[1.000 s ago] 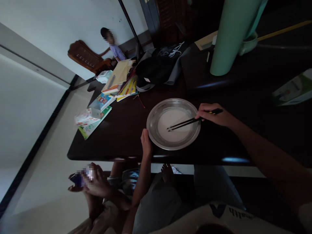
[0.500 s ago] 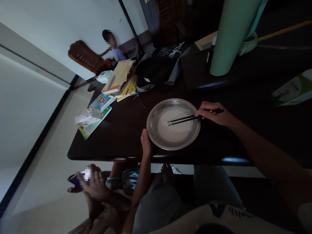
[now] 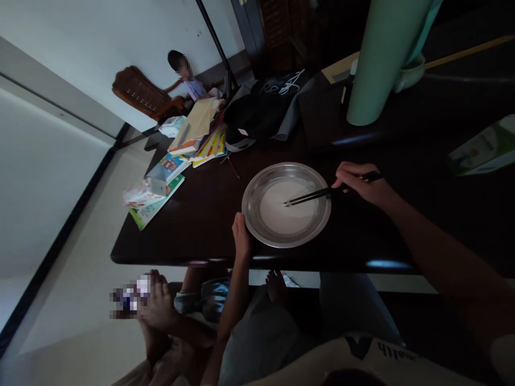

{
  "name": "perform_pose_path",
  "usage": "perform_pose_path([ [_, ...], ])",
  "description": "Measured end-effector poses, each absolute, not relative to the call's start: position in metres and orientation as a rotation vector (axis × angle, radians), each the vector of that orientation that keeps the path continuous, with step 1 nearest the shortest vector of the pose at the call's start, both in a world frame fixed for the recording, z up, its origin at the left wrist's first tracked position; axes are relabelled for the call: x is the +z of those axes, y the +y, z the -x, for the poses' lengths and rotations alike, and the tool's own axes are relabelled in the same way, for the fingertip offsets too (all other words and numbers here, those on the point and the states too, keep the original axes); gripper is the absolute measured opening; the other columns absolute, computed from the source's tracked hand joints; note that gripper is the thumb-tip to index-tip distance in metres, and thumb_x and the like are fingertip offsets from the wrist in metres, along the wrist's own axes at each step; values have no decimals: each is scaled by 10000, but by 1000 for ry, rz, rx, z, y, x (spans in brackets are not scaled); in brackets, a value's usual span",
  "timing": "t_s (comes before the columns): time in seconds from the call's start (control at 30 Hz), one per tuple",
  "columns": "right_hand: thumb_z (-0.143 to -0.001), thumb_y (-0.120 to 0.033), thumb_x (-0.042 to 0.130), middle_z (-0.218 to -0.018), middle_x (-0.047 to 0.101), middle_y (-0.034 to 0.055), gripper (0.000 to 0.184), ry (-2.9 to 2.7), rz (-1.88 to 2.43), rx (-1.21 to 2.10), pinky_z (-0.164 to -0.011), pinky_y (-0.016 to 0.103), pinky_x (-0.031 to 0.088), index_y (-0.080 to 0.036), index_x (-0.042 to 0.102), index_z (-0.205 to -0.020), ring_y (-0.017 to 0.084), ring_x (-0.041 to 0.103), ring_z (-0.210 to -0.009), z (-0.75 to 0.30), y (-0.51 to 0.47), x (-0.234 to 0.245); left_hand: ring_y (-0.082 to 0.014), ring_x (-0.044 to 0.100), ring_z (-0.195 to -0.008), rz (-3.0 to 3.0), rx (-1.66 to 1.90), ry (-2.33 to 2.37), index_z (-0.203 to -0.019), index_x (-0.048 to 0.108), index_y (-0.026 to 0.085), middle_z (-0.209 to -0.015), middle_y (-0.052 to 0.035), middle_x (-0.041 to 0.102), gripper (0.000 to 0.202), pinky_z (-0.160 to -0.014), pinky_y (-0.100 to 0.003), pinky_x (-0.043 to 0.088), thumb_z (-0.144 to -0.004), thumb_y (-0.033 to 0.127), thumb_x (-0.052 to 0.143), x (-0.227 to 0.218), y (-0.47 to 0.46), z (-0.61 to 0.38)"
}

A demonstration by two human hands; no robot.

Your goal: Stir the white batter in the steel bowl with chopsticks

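Note:
A round metal plate (image 3: 251, 206) holding pale liquid sits on the dark table (image 3: 201, 225) near its front edge. My right hand (image 3: 358, 184) is closed on a pair of black chopsticks (image 3: 309, 197), whose tips rest in the liquid near the plate's middle. My left hand (image 3: 240, 236) presses against the plate's left rim at the table edge, fingers together, with nothing visible in them.
Books and a tissue pack (image 3: 142, 192) lie at the table's left end. A dark bag (image 3: 257, 112) and a tall green cylinder (image 3: 380, 59) stand at the back. A green box (image 3: 483, 147) is at right. Another person's hand (image 3: 159, 305) holds something below the table. A person sits by a wooden chair (image 3: 139, 94).
My right hand has drawn back to the right, pulling the chopstick tips from the plate's left part toward its middle. My left hand has stayed put.

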State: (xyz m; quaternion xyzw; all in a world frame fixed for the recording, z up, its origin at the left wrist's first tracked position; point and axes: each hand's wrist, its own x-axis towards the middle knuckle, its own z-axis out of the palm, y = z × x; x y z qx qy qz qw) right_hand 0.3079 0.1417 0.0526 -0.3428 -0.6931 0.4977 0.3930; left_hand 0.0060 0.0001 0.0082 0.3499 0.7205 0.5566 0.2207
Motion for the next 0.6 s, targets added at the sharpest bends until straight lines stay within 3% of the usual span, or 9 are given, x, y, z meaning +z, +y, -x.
perform_pose_path([
  [0.1, -900, -419, 561, -744, 553, 37, 382, -1729, 848, 1366, -497, 209, 434, -178, 704, -641, 118, 541, -686, -308, 140, 55, -133, 366, -673, -968, 1533, 1979, -630, 407, 209, -669, 28, 362, 471, -645, -262, 350, -852, 611, 514, 8, 0, -6],
  [0.3, -833, -381, 657, -746, 596, 17, 197, -1887, 803, 1287, -591, 282, 494, -244, 749, -726, 115, 562, -623, -301, 139, 52, -131, 355, -669, -990, 1530, 1972, -634, 399, 209, -667, 30, 349, 496, -643, -261, 346, -844, 646, 505, 8, -1, -5],
  [0.5, -897, -440, 565, -746, 592, 34, 350, -1754, 878, 1301, -499, 262, 451, -247, 720, -648, 135, 570, -655, -308, 140, 54, -125, 335, -645, -1012, 1543, 1924, -634, 389, 209, -656, 34, 338, 493, -620, -257, 337, -861, 634, 492, 7, 0, -5],
  [0.6, -858, -445, 619, -757, 610, 28, 279, -1853, 801, 1361, -536, 271, 485, -254, 740, -695, 137, 587, -661, -304, 139, 52, -125, 331, -642, -1024, 1544, 1934, -627, 386, 208, -650, 34, 338, 493, -614, -256, 335, -861, 629, 496, 7, 0, -5],
])
